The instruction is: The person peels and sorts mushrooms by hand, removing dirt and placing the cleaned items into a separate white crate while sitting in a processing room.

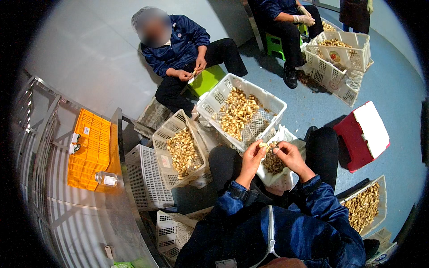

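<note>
My left hand [252, 157] pinches a small yellow-and-brown mushroom [263, 145] between thumb and fingers. Close beside it, my right hand [291, 156] holds a small tool whose dark, roundish part shows at the fingertips; its exact kind cannot be told. Both hands are over a white plastic bag [286, 134] between my knees, with dark brown trimmings [273, 163] inside. Just ahead stands a white plastic crate [214, 125] partly filled with mushrooms [236, 112]. A second white crate [161, 160] at the left holds more of them.
Another mushroom crate [384, 207] stands at right, near a red-and-white box [362, 137]. A co-worker [181, 43] sits ahead by a green stool [207, 78]. At left, a metal table [122, 214] bears an orange crate [90, 147] and a jar [106, 179]. Stacked crates [338, 63] stand at upper right.
</note>
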{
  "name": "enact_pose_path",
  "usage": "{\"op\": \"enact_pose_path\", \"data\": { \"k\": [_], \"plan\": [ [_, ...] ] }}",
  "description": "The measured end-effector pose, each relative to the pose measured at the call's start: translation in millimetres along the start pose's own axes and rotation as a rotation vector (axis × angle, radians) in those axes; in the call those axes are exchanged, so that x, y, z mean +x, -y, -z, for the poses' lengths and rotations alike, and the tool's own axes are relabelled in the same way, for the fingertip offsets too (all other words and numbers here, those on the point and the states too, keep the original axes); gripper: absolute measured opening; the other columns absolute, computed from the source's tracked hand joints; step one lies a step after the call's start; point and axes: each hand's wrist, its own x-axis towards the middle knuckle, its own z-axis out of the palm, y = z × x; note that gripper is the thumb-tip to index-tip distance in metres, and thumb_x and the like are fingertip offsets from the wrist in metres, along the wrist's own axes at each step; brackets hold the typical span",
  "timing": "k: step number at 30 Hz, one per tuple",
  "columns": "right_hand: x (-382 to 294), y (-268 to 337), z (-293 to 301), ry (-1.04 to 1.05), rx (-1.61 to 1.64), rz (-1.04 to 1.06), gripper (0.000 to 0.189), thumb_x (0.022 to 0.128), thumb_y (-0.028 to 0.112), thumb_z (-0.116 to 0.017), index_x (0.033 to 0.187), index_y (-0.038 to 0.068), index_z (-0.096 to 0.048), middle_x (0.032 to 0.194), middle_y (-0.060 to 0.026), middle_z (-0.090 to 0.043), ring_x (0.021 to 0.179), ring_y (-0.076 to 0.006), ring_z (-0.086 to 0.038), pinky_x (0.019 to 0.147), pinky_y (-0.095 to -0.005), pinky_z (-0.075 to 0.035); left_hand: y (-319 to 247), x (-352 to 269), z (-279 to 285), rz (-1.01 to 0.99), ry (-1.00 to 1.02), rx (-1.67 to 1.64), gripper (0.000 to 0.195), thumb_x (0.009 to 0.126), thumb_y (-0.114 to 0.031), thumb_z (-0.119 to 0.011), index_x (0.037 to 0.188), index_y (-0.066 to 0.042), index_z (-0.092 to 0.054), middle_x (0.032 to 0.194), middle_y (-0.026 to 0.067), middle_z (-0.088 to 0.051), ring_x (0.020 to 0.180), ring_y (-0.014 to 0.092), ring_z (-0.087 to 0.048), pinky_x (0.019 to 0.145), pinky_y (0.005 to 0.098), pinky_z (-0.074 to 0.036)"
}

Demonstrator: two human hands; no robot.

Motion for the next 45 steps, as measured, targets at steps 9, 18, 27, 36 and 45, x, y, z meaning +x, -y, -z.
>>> {"op": "enact_pose_path", "data": {
  "k": [9, 18, 27, 36, 45],
  "plan": [
    [0.4, -10.4, -0.4, -0.012, -0.039, 0.032, 0.016, 0.090, 0.015, -0.061, 0.081, 0.004, -0.055, 0.071, 0.0061, -0.051, 0.066, -0.0026, -0.044, 0.056, -0.0210, -0.037, -0.6, 0.0, -1.2, 0.014, -0.025, -0.051, 0.044, 0.090, -0.020, -0.063, 0.124, 0.004, -0.050, 0.091, 0.0020, -0.059, 0.076, 0.007, -0.053, 0.068, 0.0214, -0.045],
    [-1.0, -3.2, 0.3, 0.000, -0.103, -0.018, 0.015, 0.092, 0.015, -0.058, 0.083, 0.005, -0.051, 0.071, 0.0042, -0.054, 0.066, -0.0026, -0.045, 0.058, -0.0207, -0.038, -3.8, -1.4, -5.5, 0.048, -0.030, -0.022, 0.041, 0.093, -0.020, -0.058, 0.125, 0.003, -0.049, 0.091, 0.0002, -0.057, 0.075, 0.007, -0.049, 0.068, 0.0219, -0.043],
    [0.7, -4.1, 1.8, 0.004, -0.078, 0.016, 0.016, 0.093, 0.016, -0.057, 0.082, 0.005, -0.051, 0.071, 0.0040, -0.055, 0.064, -0.0029, -0.047, 0.057, -0.0206, -0.038, -0.6, 0.3, -1.2, 0.123, 0.018, -0.277, 0.042, 0.094, -0.019, -0.056, 0.126, 0.005, -0.045, 0.096, 0.0028, -0.054, 0.078, 0.008, -0.049, 0.069, 0.0223, -0.044],
    [1.1, -11.1, 1.7, 0.010, -0.011, 0.041, 0.016, 0.090, 0.015, -0.061, 0.080, 0.004, -0.054, 0.071, 0.0058, -0.050, 0.065, -0.0016, -0.042, 0.056, -0.0208, -0.037, -6.3, 0.2, -2.8, 0.211, 0.019, -0.389, 0.035, 0.095, -0.021, -0.054, 0.121, 0.003, -0.049, 0.088, 0.0012, -0.052, 0.072, 0.008, -0.047, 0.065, 0.0211, -0.042],
    [-1.7, 3.0, 0.2, -0.013, -0.046, -0.037, 0.016, 0.091, 0.014, -0.059, 0.079, 0.004, -0.052, 0.070, 0.0055, -0.051, 0.064, -0.0022, -0.044, 0.056, -0.0203, -0.037, -3.6, 0.5, -0.1, 0.235, 0.017, -0.357, 0.038, 0.095, -0.020, -0.054, 0.124, 0.004, -0.047, 0.090, 0.0017, -0.052, 0.074, 0.008, -0.047, 0.067, 0.0219, -0.042]
  ]
}}
